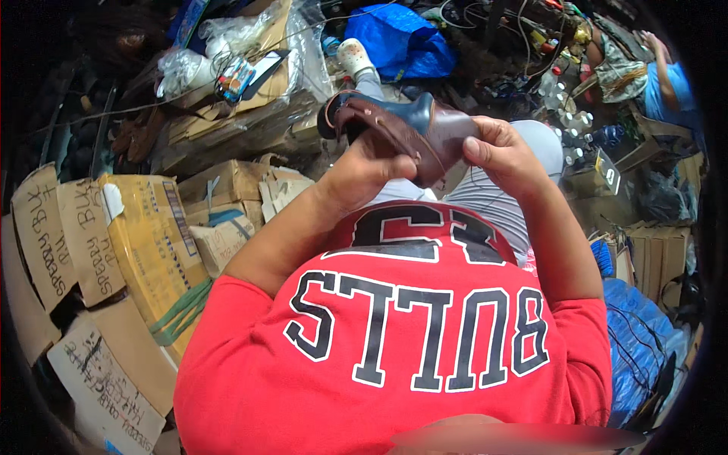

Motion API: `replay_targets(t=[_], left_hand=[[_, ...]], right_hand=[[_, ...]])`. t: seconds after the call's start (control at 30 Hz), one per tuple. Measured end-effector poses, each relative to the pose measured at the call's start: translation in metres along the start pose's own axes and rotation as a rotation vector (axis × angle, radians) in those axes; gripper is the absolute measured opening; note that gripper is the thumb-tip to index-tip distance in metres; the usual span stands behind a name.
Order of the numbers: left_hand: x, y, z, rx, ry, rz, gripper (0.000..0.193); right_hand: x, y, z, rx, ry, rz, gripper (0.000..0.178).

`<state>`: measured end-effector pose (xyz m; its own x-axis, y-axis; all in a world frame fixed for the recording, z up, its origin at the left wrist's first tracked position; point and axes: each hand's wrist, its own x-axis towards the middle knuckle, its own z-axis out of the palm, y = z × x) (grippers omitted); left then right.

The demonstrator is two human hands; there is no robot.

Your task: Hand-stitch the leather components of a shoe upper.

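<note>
Above my lap I hold a dark brown leather shoe upper (pixel 447 138) with a dark blue panel across its top. My left hand (pixel 362 173) is closed on its near left side, thumb on the outside and the other fingers hidden inside or behind the leather. On the right end, my right hand (pixel 506 155) pinches the edge, its thumb pressed on the near face. The upper lies roughly sideways between both hands, its open rim toward the left. No sole can be made out on it.
Cardboard boxes (pixel 144 227) and flaps crowd my left. Ahead lie flattened cardboard with plastic bags (pixel 184 70) and a blue plastic bag (pixel 398 38). Plastic bottles (pixel 557 91) stand at the far right, near another person's arm (pixel 667 80). A blue sack (pixel 641 334) sits at my right.
</note>
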<state>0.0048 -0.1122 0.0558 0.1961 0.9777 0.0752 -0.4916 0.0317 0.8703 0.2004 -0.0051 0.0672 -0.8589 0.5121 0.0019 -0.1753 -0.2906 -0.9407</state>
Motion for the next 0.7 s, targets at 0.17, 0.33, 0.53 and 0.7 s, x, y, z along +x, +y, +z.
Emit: replay_targets(t=[0.17,0.33,0.53,0.7], left_hand=[[0.042,-0.005,0.0,-0.282,-0.039,-0.009,0.061],[0.066,-0.011,-0.007,-0.414,0.169,-0.232,0.055],[0.068,-0.016,-0.021,-0.468,0.068,-0.258,0.042],[0.065,-0.027,-0.013,-0.168,0.192,-0.061,0.044]], right_hand=[[0.009,0.001,-0.025,-0.301,0.041,-0.186,0.033],[0.015,0.015,-0.031,0.096,0.181,0.002,0.038],[0.017,0.022,-0.027,-0.132,0.142,-0.017,0.037],[0.011,0.024,-0.021,-0.414,0.119,-0.048,0.024]])
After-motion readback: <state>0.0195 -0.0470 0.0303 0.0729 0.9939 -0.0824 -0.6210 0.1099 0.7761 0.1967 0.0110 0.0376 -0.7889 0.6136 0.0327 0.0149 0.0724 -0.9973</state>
